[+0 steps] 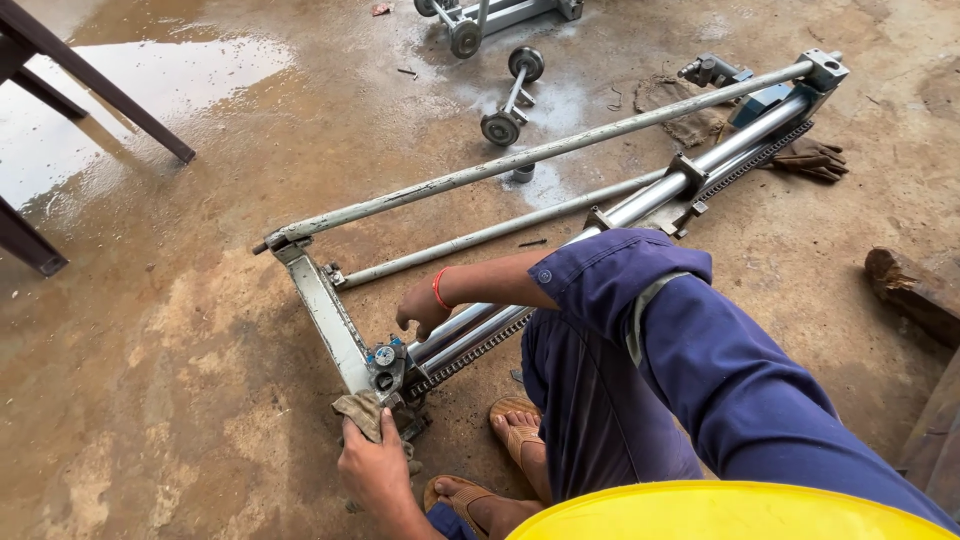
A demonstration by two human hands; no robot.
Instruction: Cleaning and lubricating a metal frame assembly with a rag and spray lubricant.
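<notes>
A long metal frame lies on the wet concrete floor: two grey rods [520, 155], a shiny chrome column [640, 205] with a toothed rack beside it, and a flat end bracket [325, 315]. My right hand [420, 312], with an orange band on the wrist, curls its fingers over the near end of the chrome column. My left hand [375, 462] grips a brownish rag [358, 412] pressed against the bracket's lower corner, by small round fittings [384, 356]. My knees in blue trousers and my sandalled feet [512, 428] are just right of the hands.
A wheel axle [512, 95] and a wheeled part [480, 20] lie beyond the frame. Work gloves [812, 158] rest near the frame's far end. Dark table legs [90, 85] stand by a puddle at left. A wooden block [915, 290] sits at right.
</notes>
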